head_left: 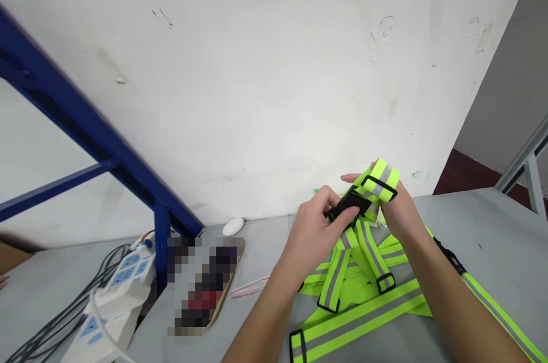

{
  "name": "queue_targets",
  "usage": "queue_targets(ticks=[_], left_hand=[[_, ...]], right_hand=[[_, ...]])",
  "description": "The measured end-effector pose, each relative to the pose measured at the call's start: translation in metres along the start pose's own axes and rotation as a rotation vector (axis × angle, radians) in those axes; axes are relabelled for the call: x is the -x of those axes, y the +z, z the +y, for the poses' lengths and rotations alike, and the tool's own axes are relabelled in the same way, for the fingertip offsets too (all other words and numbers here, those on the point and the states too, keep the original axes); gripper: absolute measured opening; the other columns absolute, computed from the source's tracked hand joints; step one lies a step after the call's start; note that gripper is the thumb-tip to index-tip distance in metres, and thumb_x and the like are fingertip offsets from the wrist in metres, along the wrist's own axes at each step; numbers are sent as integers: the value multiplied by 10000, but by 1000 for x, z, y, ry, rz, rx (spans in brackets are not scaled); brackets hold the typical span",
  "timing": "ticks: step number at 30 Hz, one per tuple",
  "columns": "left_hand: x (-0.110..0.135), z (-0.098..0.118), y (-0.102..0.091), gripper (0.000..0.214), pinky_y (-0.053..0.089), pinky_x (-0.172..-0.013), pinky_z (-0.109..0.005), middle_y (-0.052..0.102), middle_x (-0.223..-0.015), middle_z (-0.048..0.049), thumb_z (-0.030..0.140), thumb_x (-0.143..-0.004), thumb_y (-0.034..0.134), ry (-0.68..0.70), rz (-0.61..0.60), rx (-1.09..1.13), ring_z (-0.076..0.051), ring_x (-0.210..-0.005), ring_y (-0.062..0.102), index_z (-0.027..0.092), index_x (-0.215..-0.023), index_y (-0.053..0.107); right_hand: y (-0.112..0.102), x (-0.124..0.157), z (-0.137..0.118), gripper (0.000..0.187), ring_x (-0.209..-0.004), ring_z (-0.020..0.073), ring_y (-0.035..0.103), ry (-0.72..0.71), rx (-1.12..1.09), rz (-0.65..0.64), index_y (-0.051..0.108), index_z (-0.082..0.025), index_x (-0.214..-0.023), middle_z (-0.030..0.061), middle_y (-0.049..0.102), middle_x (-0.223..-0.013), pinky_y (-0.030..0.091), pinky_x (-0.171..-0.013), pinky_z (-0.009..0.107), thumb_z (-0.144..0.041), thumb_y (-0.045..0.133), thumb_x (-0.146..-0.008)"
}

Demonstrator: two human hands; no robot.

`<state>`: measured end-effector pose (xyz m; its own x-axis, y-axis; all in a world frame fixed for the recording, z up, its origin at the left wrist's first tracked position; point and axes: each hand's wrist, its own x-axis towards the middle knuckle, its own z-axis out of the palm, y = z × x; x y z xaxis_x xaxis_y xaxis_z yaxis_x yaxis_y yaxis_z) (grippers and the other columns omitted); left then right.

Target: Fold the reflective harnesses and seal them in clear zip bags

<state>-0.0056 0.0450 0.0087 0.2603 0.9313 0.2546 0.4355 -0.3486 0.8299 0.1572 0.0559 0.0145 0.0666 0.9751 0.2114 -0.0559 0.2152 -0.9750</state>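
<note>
My left hand (314, 226) is closed on a black plastic buckle (353, 203), with the thumb pressed across its face. My right hand (400, 209) is behind a neon-yellow reflective strap (383, 172) that loops over it; one finger points out to the left, and the others are mostly hidden. A black slider (380, 188) sits on this strap. Below both hands lies more of the reflective strap harness (359, 326), with grey stripes, several black sliders and another black buckle (449, 254) by my right forearm.
A white wall (274, 77) rises behind the grey tabletop (483, 237). To the left are a phone-like object (209, 289), blurred by pixels, a white oval item (233, 226), a clear plastic bag with a red seal (250, 287), a blue frame (98, 129) and white power strips (115, 300) with cables.
</note>
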Motion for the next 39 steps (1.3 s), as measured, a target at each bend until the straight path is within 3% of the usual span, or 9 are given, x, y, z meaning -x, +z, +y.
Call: queue_targets(ticks=[5,8,11,14,17,27,31,35,39], left_hand=[[0,1,-1,395,337,-522,-220,556,-674,67,374,-841,598,-52,28,86,-132,-591,536,288,-1188,429],[-4,-1,-1,387,320,-489,-207,523,-648,71,373,-820,614,-101,67,131,-110,-535,493,277,-1166,468],[-9,-6,-1,336,290,-447,-189,495,-629,77,389,-789,640,-147,71,301,-78,-470,436,238,-1048,487],[-11,-12,-4,373,313,-449,-183,507,-644,75,383,-747,678,-175,55,545,-72,-464,461,232,-1007,458],[-12,-18,-6,424,333,-460,-183,503,-637,89,330,-682,731,-197,101,720,-65,-460,462,238,-984,448],[-12,-16,-5,238,467,-690,-228,593,-780,26,431,-831,611,-297,178,873,-116,-749,592,211,-873,532],[-7,-13,-16,344,451,-894,-290,637,-950,-12,448,-793,692,-201,25,798,-156,-970,604,226,-1021,560],[-8,-20,-29,580,460,-878,-289,635,-1063,-49,307,-666,826,-133,-174,752,-158,-959,623,229,-1161,534],[-5,-16,-33,595,452,-640,-235,644,-951,-29,299,-676,805,-94,-285,640,-124,-732,614,247,-1202,533]], right_hand=[[2,10,-5,209,-991,253,639,-191,90,157,730,-239,-948,36,723,-995,513,-769,340,-335,566,-860],[7,18,-8,204,-993,257,647,-362,182,235,717,-235,-934,55,723,-967,513,-833,376,-370,570,-892],[11,24,-8,186,-1045,263,626,-577,359,72,698,-255,-1022,67,708,-1050,507,-885,413,-283,564,-896],[17,29,-4,414,-1077,263,596,-762,660,-175,643,-276,-1174,54,678,-1161,520,-898,440,-91,537,-818],[25,34,3,611,-1129,269,579,-826,932,-234,606,-206,-1238,78,658,-1225,520,-943,465,41,431,-707],[45,52,15,681,-1421,342,272,-732,1150,-300,356,-31,-1449,236,344,-1500,384,-1094,558,-459,472,-933],[35,53,2,612,-1443,305,213,-626,1094,-394,283,-110,-1498,174,272,-1549,391,-1097,532,-419,382,-979],[17,48,-12,462,-1391,256,367,-567,975,-451,375,-261,-1455,85,436,-1484,455,-1048,479,-275,341,-994],[2,38,-18,383,-1148,300,584,-549,884,-106,540,-281,-1305,111,622,-1234,524,-888,466,-344,502,-929]])
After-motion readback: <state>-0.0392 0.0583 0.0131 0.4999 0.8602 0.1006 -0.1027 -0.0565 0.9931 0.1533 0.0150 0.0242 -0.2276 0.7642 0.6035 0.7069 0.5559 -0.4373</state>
